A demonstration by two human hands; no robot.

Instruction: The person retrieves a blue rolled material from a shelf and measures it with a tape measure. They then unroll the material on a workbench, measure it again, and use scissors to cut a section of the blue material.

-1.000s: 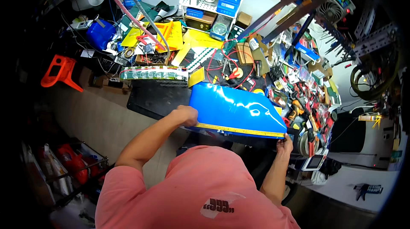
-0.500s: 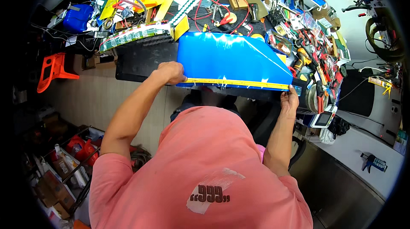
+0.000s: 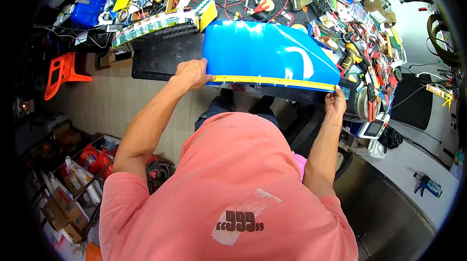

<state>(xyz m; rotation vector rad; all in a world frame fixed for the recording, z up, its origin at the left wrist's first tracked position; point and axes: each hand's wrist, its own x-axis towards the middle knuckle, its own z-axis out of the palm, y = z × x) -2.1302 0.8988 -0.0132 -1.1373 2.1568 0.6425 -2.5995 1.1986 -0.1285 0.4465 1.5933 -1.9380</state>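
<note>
A glossy blue sheet [image 3: 262, 52] lies over the right part of a black board [image 3: 160, 56] at the front of the cluttered bench. A yellow tape measure [image 3: 272, 82] is stretched along the sheet's front edge. My left hand [image 3: 193, 72] is closed on the tape's left end at the sheet's front-left corner, fingers curled down onto it. My right hand [image 3: 334, 101] pinches the tape's right end at the front-right corner. Just behind the board stands a long green-and-clear banded pack [image 3: 146, 30], beside a small yellow board [image 3: 208, 15].
Tools and spools [image 3: 362, 105] crowd the bench's right side, with a caulking gun [image 3: 427, 184] on a white surface farther right. An orange plastic frame [image 3: 65, 73] is at left. A rack with boxes and bags [image 3: 73, 188] stands low left, and a dark chair [image 3: 299, 129] is beside my legs.
The view has tilted downward, so the bench sits higher in the picture. Both my hands stay at the two ends of the tape along the sheet's edge.
</note>
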